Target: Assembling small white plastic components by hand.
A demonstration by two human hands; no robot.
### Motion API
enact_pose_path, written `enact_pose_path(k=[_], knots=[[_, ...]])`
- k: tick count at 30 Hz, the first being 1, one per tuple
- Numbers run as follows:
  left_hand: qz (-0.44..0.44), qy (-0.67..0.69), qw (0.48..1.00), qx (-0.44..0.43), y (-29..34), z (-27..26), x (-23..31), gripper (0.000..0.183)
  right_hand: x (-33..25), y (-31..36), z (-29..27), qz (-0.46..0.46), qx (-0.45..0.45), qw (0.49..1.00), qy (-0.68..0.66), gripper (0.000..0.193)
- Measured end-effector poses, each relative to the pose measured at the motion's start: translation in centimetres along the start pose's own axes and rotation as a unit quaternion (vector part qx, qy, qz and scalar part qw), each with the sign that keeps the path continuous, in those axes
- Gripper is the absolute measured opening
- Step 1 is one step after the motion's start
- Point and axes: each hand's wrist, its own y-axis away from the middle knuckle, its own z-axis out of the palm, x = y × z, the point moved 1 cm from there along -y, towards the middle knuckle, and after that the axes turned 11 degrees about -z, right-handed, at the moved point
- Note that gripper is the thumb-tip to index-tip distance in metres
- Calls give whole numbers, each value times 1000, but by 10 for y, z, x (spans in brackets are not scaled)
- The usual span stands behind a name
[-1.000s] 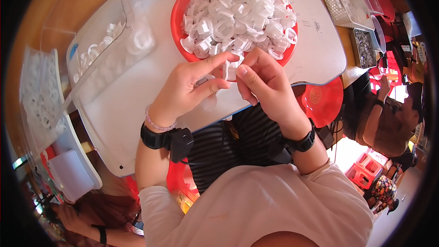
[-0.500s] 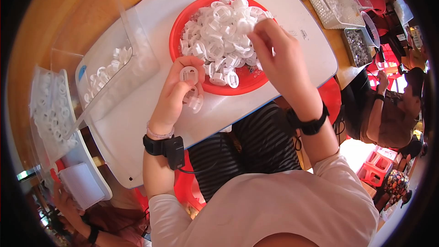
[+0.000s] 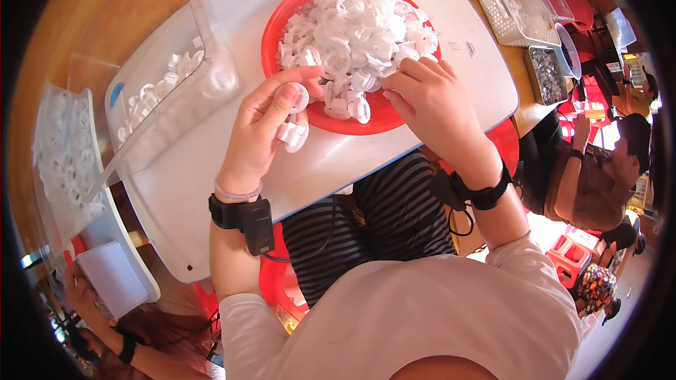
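a red basin (image 3: pixel 387 118) sits on the white tabletop (image 3: pixel 176 204) straight ahead of the person, likely put there so that both hands can reach it without stretching; its sloping sides keep a tall heap of white plastic pieces (image 3: pixel 359 35) together, though a few lie lower, at the near side of the heap, inside the rim. the left hand (image 3: pixel 269 114) is half curled: its thumb presses an upper white piece (image 3: pixel 301 98) against the fingers, while a lower white piece (image 3: pixel 293 135) hangs just under it, by the palm; how that one is held is hard to tell. holding both to one side probably leaves the index finger free, and it reaches out over the left edge of the basin, though whether it touches anything there cannot be made out. the right hand (image 3: pixel 438 93) is bent over the right side of the heap, its fingers curled down and close together with the thumb below them; the fingertips are at the pieces, but i cannot tell whether they pinch one. to the left stands a clear bin (image 3: pixel 160 114), with more white pieces (image 3: pixel 151 98) showing in it or through its wall. farther right, beyond the white tabletop, a perforated basket (image 3: pixel 520 14) and a metal tray (image 3: pixel 548 74) of small glinting bits are set side by side, apparently to keep kinds separate.
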Motion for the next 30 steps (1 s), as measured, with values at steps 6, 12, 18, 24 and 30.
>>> enact_pose_path(k=[6,12,18,24,30], knots=[[-1,12,999,-29,-1,2,-1,41,2,3,12,-17,-41,997,57,6],[-16,52,998,-8,-2,1,-3,48,2,-2,18,-11,-60,995,79,8],[-50,76,996,-9,0,0,0,42,-1,-1,20,3,-66,994,88,9],[-64,51,997,3,1,0,5,37,0,1,19,0,-61,996,62,5],[-58,53,997,-1,-1,-2,1,27,-6,2,7,61,2,990,-130,8]])
